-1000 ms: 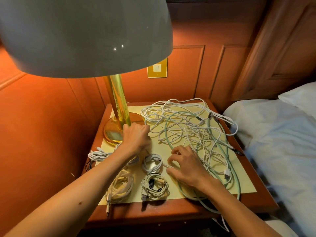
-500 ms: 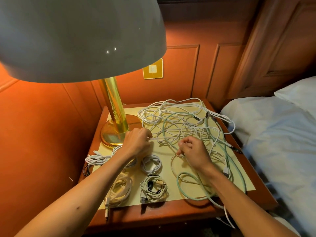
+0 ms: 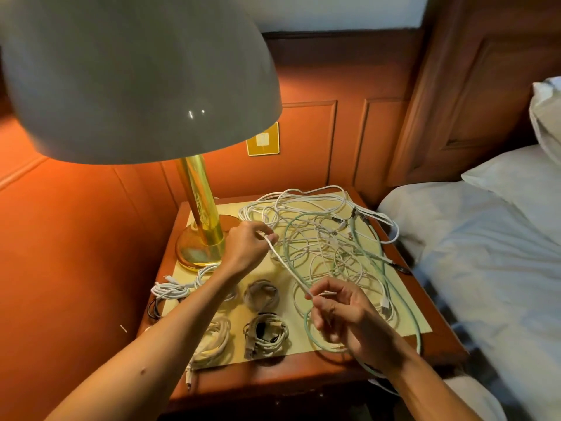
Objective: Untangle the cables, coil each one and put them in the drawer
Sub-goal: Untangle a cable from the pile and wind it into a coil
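We are counting five coiled cables: one [image 3: 168, 289] and one [image 3: 212, 340] left of our left grip [image 3: 247, 249], two [image 3: 261, 294] [image 3: 264, 332] between the grips, one [image 3: 209, 273] under the left forearm. One tangle [image 3: 321, 235] beyond the right grip [image 3: 340, 311]. One lamp [image 3: 200, 220], two pillows [image 3: 522, 183] [image 3: 546, 117].

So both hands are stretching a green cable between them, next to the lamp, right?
Not green. The head view shows the left hand and right hand pinching a white cable taut between them, beside the lamp. The green cable lies loose on the table.
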Motion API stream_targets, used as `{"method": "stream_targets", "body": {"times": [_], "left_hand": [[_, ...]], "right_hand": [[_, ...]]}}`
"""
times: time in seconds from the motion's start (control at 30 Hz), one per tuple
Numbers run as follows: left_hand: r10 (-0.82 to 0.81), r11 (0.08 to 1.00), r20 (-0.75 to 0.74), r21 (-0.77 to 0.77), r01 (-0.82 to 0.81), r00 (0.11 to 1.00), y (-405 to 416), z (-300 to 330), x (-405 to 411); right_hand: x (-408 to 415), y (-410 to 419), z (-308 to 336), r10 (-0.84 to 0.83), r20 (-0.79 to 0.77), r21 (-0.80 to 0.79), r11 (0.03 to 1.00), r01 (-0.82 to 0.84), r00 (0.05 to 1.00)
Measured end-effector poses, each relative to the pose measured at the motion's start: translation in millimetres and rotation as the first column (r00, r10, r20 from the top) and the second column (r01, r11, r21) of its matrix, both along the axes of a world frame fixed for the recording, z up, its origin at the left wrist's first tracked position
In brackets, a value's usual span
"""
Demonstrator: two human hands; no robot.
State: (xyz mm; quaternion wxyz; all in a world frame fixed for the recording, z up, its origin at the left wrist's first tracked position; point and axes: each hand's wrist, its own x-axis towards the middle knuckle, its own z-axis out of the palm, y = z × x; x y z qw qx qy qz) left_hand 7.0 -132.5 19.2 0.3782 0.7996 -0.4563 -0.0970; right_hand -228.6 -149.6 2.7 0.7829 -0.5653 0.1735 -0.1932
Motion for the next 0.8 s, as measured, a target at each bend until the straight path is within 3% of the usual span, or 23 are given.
{"method": "stream_targets", "body": {"times": [0.07, 0.1, 0.17, 0.23, 0.3, 0.37, 0.43, 0.5, 0.53, 0.7, 0.8], "left_hand": [[-0.048, 0.996, -0.326, -0.091, 0.019, 0.944, 5, 8, -1], [-0.076, 0.989, -0.513, -0.148, -0.001, 0.855, 7, 13, -1], [-0.161, 0.963, -0.808, -0.254, -0.088, 0.567, 13, 25, -1], [-0.215, 0.933, -0.928, -0.287, -0.217, 0.305, 20, 38, -1], [-0.199, 0.905, -0.967, -0.243, -0.349, 0.158, 25, 47, -1], [-0.166, 0.911, -0.963, -0.232, -0.342, 0.21, 30, 53, -2], [-0.156, 0.966, -0.9, -0.226, -0.129, 0.407, 36, 58, -8], [-0.189, 0.981, -0.787, -0.172, 0.085, 0.588, 45, 62, -20], [-0.216, 0.976, -0.745, -0.162, 0.144, 0.631, 48, 64, -25], [-0.335, 0.937, -0.598, -0.126, 0.327, 0.729, 68, 67, -50], [-0.435, 0.88, -0.604, -0.127, 0.458, 0.667, 93, 56, -62]], "right_hand": [[-5, 5, 0, 0.004, -0.009, 0.035, 0.999, -0.004, 1.0], [-8, 6, 1, 0.012, -0.009, 0.051, 0.999, -0.011, 1.0], [-13, 9, 5, 0.016, 0.0, 0.106, 0.994, -0.016, 1.0], [-18, 8, 11, 0.016, 0.006, 0.14, 0.99, -0.016, 1.0], [-21, 6, 17, 0.038, -0.063, 0.08, 0.996, -0.033, 0.997], [-18, 2, 21, 0.066, -0.238, -0.059, 0.995, -0.082, 0.969], [-6, -3, 25, 0.062, -0.401, -0.16, 0.978, -0.137, 0.914], [11, -4, 36, 0.018, -0.431, -0.183, 0.977, -0.107, 0.902], [21, -7, 43, -0.016, -0.397, -0.137, 0.99, -0.042, 0.918], [61, -35, 88, -0.164, -0.141, 0.29, 0.936, 0.199, 0.976], [71, -45, 112, -0.324, -0.06, 0.396, 0.86, 0.321, 0.944]]}}
